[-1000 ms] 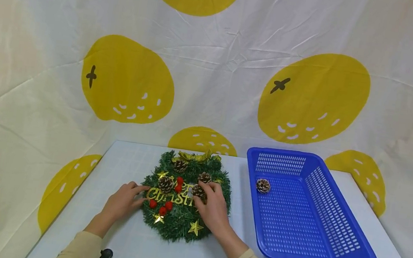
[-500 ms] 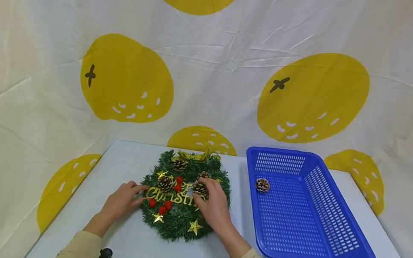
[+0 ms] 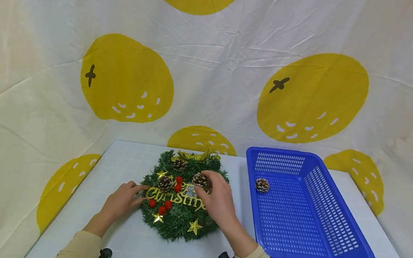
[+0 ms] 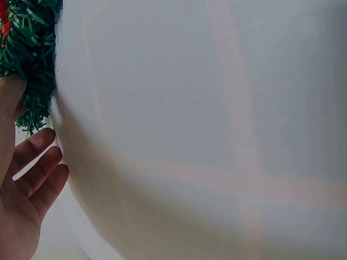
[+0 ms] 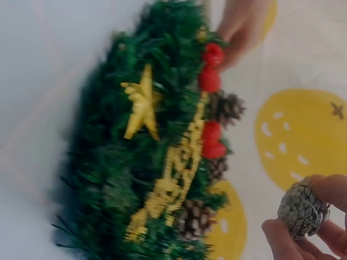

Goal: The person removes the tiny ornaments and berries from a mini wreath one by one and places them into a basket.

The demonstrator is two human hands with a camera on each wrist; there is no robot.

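A green tinsel Christmas wreath (image 3: 173,228) lies on the table, bearing gold "Merry Christmas" lettering (image 3: 176,198), gold stars (image 3: 195,227), red berries (image 3: 162,210) and pine cones (image 3: 165,183). My left hand (image 3: 122,199) pinches its left edge with thumb and index finger; the other fingers (image 4: 49,187) extend loosely beside it in the left wrist view. My right hand (image 3: 219,199) holds a pine cone (image 5: 302,210) between thumb and fingers, raised off the greenery in the right wrist view. From the head, this cone overlaps the wreath's upper right.
To the right stands a blue plastic basket (image 3: 249,220) with one pine cone (image 3: 262,185) in it. A gold ribbon bow (image 3: 191,156) sits at the wreath's far edge. A white cloth with yellow fruit prints (image 3: 218,96) hangs behind the table (image 3: 130,248).
My right hand has lifted the pine cone up and away from its spot by the lettering and now covers the cone behind it. The left hand and wreath have stayed put.
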